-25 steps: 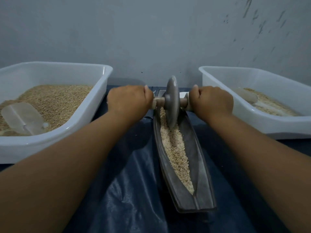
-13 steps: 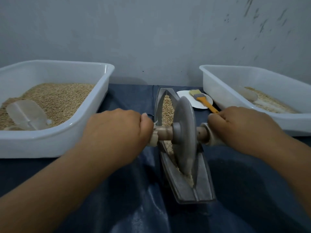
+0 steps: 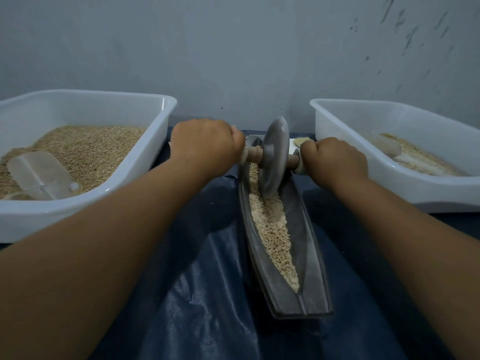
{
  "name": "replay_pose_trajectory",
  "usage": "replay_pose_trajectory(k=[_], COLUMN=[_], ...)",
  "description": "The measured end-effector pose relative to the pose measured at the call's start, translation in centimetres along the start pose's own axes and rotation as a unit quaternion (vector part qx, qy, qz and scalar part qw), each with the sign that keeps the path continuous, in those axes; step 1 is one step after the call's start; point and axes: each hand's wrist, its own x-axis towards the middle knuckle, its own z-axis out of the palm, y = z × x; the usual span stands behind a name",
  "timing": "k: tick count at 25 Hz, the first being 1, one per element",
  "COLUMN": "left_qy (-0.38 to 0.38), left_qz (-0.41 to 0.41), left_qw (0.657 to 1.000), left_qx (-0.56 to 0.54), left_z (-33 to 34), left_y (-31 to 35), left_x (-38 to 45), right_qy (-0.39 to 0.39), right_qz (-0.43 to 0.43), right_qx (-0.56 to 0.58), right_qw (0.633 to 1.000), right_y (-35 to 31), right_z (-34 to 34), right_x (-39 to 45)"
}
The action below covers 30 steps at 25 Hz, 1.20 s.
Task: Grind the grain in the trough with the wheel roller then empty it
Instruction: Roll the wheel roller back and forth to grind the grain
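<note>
A long dark metal trough (image 3: 310,258) lies lengthwise on the blue sheet, with pale grain (image 3: 271,227) along its groove. The grey wheel roller (image 3: 274,157) stands on edge in the far part of the trough. My left hand (image 3: 206,146) grips the left wooden handle of its axle. My right hand (image 3: 333,159) grips the right handle. Both arms are stretched forward.
A white tub (image 3: 155,141) at the left holds whole grain and a clear plastic scoop (image 3: 39,175). A white tub (image 3: 363,157) at the right holds a little grain and another scoop (image 3: 387,148). A grey wall stands close behind. A blue plastic sheet (image 3: 207,294) covers the table.
The wheel was at the far end, was pulled to the near part of the trough, and has now rolled back to the far part. Both hands kept their grip.
</note>
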Motion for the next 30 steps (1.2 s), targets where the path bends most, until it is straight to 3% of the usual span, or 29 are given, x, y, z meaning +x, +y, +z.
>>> replay_pose_trajectory(k=[3,7,11,18,20,22,25,30], left_qy=[-0.007,0.052,0.095,0.024,0.036,0.034,0.001,0.017], left_qz=[-0.041,0.012,0.018,-0.066,0.002,0.049,0.047,-0.033], left_qw=[0.998,0.998,0.994,0.997,0.999,0.993,0.994,0.999], left_qx=[-0.045,-0.026,-0.059,-0.035,0.032,0.098,0.096,-0.028], left_z=[-0.7,-2.3,-4.9,-0.8,0.3,0.5,-0.6,-2.8], left_y=[0.1,0.7,0.9,0.3,0.0,0.1,0.1,1.4], left_x=[-0.8,-6.9,-10.1,-6.4,-4.5,-3.2,-2.1,-6.5], right_qy=[-0.03,-0.065,-0.095,0.041,0.075,0.071,0.048,0.0], right_qz=[0.001,-0.083,-0.076,-0.064,-0.075,-0.065,-0.046,-0.086], right_qx=[-0.015,-0.072,-0.051,-0.079,-0.057,-0.025,-0.009,0.002], right_qw=[0.999,0.992,0.991,0.994,0.993,0.995,0.998,0.996], right_y=[0.1,1.0,2.1,-0.1,-0.3,-0.2,0.3,1.3], right_z=[-0.4,-3.0,-6.2,-2.6,-1.2,-0.3,0.3,-2.2], right_x=[-0.2,-4.8,-9.2,-4.7,-2.6,-1.0,-0.6,-6.0])
